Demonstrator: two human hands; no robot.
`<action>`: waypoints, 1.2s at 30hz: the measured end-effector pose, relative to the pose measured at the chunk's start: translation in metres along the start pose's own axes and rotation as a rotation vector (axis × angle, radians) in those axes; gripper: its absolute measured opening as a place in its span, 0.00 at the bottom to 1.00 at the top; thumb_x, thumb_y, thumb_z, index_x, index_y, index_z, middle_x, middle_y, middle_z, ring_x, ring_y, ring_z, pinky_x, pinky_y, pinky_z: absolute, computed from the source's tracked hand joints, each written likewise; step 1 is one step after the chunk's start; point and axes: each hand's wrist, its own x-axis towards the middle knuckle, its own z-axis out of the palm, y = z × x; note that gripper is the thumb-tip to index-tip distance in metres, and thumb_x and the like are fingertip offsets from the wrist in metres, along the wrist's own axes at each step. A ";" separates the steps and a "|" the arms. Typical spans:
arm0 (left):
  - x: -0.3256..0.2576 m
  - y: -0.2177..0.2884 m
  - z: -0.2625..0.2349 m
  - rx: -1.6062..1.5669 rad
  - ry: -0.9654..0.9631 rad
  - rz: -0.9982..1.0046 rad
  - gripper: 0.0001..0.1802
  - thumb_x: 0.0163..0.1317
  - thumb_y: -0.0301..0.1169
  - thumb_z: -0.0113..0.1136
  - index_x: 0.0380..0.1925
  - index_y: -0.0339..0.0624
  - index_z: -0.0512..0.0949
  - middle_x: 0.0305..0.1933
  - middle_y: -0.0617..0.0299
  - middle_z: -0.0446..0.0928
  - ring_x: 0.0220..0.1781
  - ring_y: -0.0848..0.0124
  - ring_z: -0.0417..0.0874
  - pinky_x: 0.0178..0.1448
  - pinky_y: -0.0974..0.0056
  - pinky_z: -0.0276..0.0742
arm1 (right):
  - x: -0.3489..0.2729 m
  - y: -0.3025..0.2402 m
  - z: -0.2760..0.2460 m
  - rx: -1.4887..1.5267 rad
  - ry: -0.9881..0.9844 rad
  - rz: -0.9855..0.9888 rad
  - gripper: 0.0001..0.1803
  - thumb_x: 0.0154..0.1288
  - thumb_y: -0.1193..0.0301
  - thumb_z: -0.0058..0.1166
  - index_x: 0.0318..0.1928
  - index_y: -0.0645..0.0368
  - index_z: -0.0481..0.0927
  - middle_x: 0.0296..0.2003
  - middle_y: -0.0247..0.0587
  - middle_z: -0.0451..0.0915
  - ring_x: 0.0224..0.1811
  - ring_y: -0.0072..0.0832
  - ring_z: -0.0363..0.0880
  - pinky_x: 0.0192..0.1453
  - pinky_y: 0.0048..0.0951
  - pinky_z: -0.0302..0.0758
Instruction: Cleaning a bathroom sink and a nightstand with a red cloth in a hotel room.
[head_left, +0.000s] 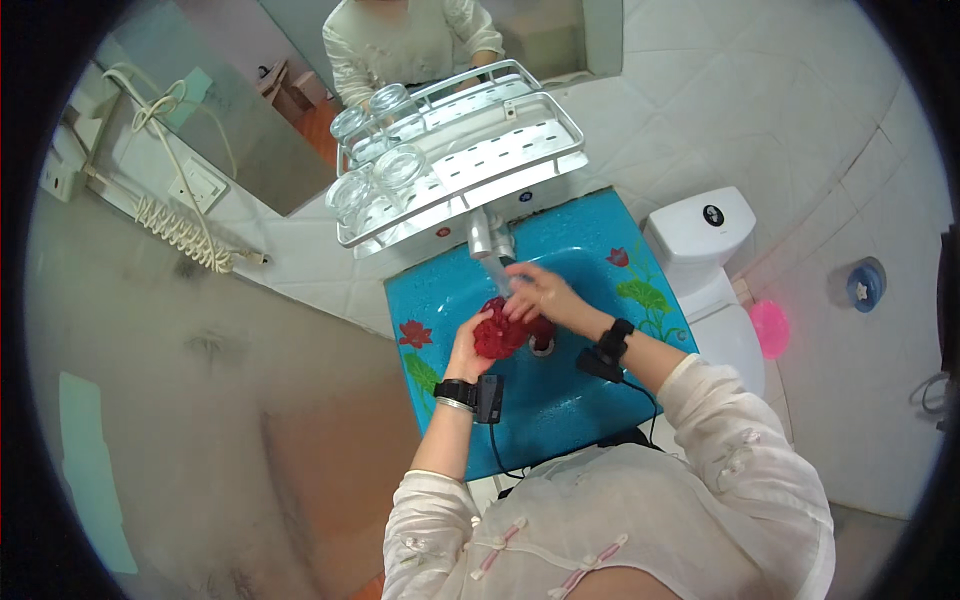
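A bunched red cloth (pixel 497 334), wet-looking and crumpled, is gripped by my left hand (pixel 470 345) over the blue sink basin (pixel 590 385). Just beyond it, my right hand (pixel 543 300) reaches in with fingers spread, at the water stream (pixel 497 278) that falls from the silver faucet (pixel 481 235). The lower fingers of that hand are at the cloth's upper edge; whether they press on it is hard to tell. A bit of red cloth hangs by the drain (pixel 542 346).
A metal shelf (pixel 500 150) with several glass jars (pixel 400 167) stands above the faucet, in front of a mirror (pixel 240 90). The toilet (pixel 705 235) and a pink basin (pixel 769 330) are at the right. Cables run from black wrist devices (pixel 489 399).
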 end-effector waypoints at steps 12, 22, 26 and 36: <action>-0.028 0.007 0.020 -0.249 -0.198 0.042 0.20 0.60 0.34 0.45 0.49 0.33 0.67 0.52 0.49 0.70 0.54 0.54 0.72 0.59 0.52 0.67 | 0.004 0.066 -0.010 0.455 0.049 0.383 0.39 0.56 0.39 0.42 0.60 0.50 0.59 0.57 0.42 0.62 0.58 0.38 0.62 0.54 0.45 0.68; 0.007 -0.041 -0.027 -0.374 0.155 -0.048 0.30 0.60 0.52 0.40 0.57 0.46 0.62 0.60 0.50 0.64 0.62 0.54 0.64 0.65 0.46 0.54 | 0.036 0.000 0.007 0.152 0.411 -0.124 0.09 0.59 0.69 0.54 0.38 0.57 0.72 0.32 0.34 0.73 0.34 0.22 0.71 0.37 0.24 0.70; 0.033 -0.037 -0.006 -0.160 0.093 0.076 0.34 0.57 0.63 0.38 0.55 0.52 0.64 0.58 0.54 0.65 0.60 0.57 0.65 0.62 0.44 0.57 | 0.008 -0.005 0.035 0.216 0.308 -0.121 0.14 0.63 0.71 0.46 0.49 0.56 0.68 0.41 0.35 0.71 0.43 0.22 0.69 0.49 0.23 0.68; 0.054 -0.027 0.004 -0.072 0.071 0.254 0.18 0.63 0.47 0.45 0.40 0.45 0.72 0.41 0.62 0.76 0.43 0.66 0.76 0.47 0.60 0.73 | -0.018 0.024 0.045 -0.747 0.439 -0.232 0.14 0.61 0.60 0.45 0.42 0.56 0.74 0.39 0.49 0.75 0.40 0.44 0.74 0.43 0.39 0.71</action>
